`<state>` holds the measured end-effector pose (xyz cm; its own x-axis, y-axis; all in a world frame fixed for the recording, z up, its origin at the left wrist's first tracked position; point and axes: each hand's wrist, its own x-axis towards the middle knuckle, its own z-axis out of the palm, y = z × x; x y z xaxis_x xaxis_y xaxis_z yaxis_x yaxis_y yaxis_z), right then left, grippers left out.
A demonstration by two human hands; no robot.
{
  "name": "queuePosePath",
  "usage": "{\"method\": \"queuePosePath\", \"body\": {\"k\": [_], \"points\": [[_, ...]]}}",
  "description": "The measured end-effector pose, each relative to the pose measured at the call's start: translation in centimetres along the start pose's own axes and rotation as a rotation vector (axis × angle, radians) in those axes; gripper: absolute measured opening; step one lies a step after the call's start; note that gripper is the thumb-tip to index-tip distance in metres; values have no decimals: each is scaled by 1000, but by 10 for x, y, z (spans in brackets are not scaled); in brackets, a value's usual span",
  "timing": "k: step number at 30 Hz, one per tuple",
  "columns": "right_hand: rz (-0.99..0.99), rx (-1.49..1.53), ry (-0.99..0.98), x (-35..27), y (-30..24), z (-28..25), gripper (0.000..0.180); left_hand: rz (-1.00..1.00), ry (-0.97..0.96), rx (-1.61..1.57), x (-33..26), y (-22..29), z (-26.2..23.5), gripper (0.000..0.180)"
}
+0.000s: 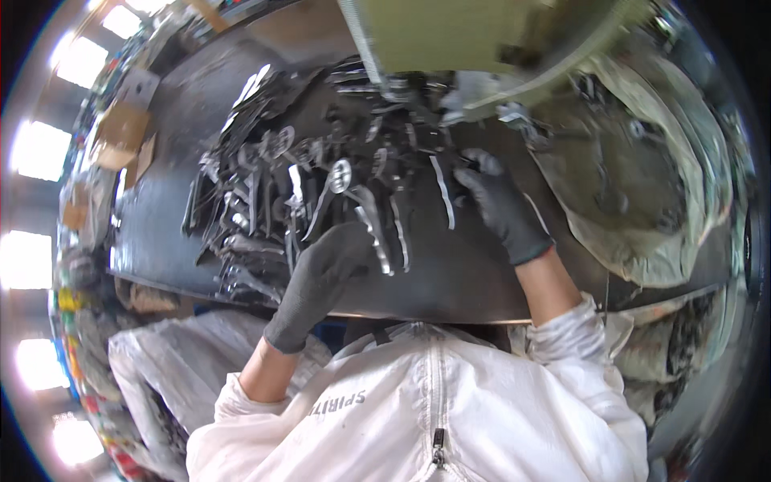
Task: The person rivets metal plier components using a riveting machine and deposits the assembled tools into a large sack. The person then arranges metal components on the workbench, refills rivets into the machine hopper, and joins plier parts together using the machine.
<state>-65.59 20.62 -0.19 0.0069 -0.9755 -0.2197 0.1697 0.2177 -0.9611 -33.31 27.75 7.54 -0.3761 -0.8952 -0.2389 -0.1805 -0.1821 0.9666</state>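
My left hand (333,261), in a dark grey glove, is closed around the lower end of a pliers-like metal tool with a round slotted head (341,176). One of its arms has a wavy, shiny edge (373,239). My right hand (499,201), also gloved, has its fingers curled at the right end of a heap of metal tools (273,153). What those fingers hold, if anything, is hidden. A thin, shiny metal handle (443,193) lies just left of the right hand.
The heap covers much of the dark tabletop (474,281). A pale green machine part (442,36) hangs over the far side. At right lies an open greenish sack (642,257) with metal pieces inside. Cardboard boxes (122,135) stand at far left.
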Motion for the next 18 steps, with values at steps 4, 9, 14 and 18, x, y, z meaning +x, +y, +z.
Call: {"method": "queuePosePath", "body": {"k": [4, 9, 14, 18], "points": [[0, 7, 7, -7, -11, 6, 37, -87, 163, 53, -39, -5, -40, 39], [66, -14, 111, -11, -9, 18, 40, -33, 402, -25, -75, -20, -102, 42], [86, -48, 38, -9, -7, 21, 40, 107, 625, -170, -63, -14, -167, 45], [15, -2, 90, -31, -29, 50, 41, 165, 546, -293, -20, -26, -197, 46]]}}
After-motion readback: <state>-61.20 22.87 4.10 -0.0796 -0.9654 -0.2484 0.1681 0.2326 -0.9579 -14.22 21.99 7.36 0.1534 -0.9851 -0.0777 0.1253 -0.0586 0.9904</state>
